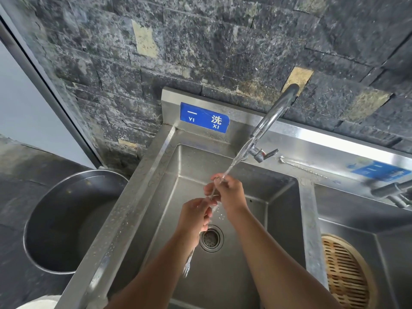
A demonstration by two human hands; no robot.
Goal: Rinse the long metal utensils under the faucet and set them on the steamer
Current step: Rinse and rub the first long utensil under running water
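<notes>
Over the steel sink [283,197] both my hands hold one long metal fork [186,264] under the running faucet [274,114]. My right hand [229,192] grips its ring end near the top, where the water stream lands. Lower down, my left hand [196,215] pinches the shaft, and the pronged end sticks out below my left wrist. A second long metal utensil [307,169] lies on the ledge behind the sink, right of the tap. The bamboo steamer [343,273] sits in the right-hand basin.
The drain strainer [211,237] is below my hands. A large steel pot [66,221] stands on the dark counter left of the sink. A second faucet [392,190] reaches in at the right edge. Behind is a dark stone wall.
</notes>
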